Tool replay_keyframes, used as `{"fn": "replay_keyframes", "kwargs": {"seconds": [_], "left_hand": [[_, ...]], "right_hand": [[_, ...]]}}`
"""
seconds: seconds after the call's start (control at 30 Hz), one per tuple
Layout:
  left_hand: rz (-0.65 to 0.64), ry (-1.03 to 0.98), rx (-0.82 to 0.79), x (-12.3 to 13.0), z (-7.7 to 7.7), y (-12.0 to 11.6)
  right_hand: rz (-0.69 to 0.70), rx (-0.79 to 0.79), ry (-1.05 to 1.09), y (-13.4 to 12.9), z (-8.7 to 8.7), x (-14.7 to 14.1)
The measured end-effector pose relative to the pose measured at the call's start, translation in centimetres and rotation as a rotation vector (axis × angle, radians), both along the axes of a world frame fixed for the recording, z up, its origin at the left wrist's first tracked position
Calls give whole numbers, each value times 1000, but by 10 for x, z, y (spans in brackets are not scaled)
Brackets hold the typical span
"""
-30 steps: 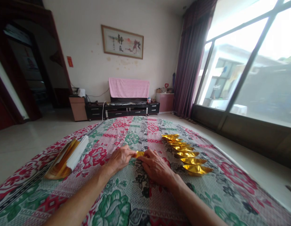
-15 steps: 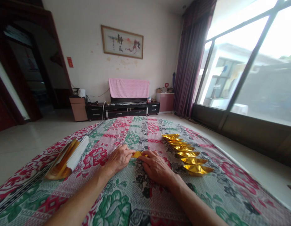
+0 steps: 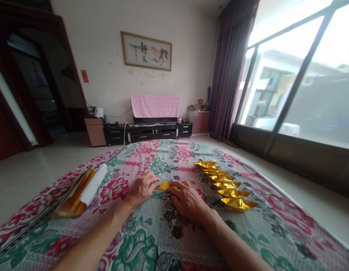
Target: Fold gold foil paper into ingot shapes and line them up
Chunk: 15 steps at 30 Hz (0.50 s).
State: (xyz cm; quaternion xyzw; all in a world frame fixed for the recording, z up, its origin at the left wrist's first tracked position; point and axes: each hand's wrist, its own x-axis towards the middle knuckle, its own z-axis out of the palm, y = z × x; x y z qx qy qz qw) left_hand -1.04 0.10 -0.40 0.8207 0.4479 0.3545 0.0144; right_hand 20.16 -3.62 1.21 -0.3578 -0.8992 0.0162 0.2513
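Right hand — gold paper — partly beneath

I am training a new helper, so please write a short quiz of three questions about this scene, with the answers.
1. True or false: the right hand touches the small gold piece.
2. Where is the row of gold boat shapes? A) left of both hands; B) between the hands; C) right of both hands.
3. Fill in: the gold paper stack lies on a tablecloth patterned with ____.
Key: 1 true; 2 C; 3 flowers.
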Motion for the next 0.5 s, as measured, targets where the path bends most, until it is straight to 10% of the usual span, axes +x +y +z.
{"fn": "replay_keyframes", "kwargs": {"seconds": [0.27,0.5], "left_hand": [[-229,248,15,11,6,-11],[-181,221,-47,8,5,-9]], "right_hand": [[9,1,-4,-1,1,0],[-3,8,5,0,-1,1]]}}
